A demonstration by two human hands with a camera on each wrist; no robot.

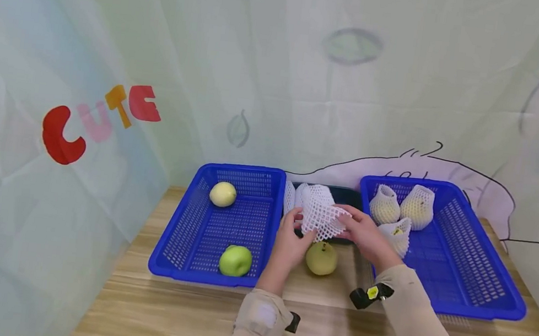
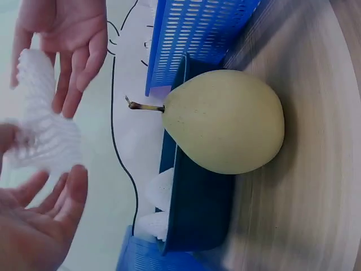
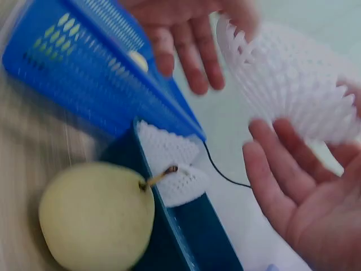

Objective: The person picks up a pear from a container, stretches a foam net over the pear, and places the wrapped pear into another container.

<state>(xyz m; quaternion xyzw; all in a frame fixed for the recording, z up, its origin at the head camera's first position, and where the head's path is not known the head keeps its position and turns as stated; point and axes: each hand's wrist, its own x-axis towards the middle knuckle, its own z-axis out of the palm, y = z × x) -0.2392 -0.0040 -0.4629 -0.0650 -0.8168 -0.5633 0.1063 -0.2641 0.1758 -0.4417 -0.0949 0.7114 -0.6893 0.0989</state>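
Note:
Both hands are raised over the dark green tray [image 1: 348, 199], with a white foam fruit net [image 1: 322, 218] stretched between them. My left hand [image 1: 293, 241] pinches the net's left edge between thumb and fingers. Across from it, my right hand [image 1: 367, 236] grips the right edge of the same net [image 3: 299, 73]. Just below the hands, a yellow-green pear [image 1: 322, 259] stands on the table in front of the tray, its stem pointing up. This pear [image 2: 228, 121] is bare, and neither hand touches it. More white foam nets [image 3: 169, 147] lie in the tray's left end.
A blue basket [image 1: 174, 235] on the left holds a pale yellow fruit [image 1: 223, 194] and a green apple [image 1: 235, 260]. In the right blue basket [image 1: 488, 259] sit several net-wrapped fruits [image 1: 417, 208]. A printed curtain [image 1: 260, 78] hangs behind the wooden table [image 1: 173, 312].

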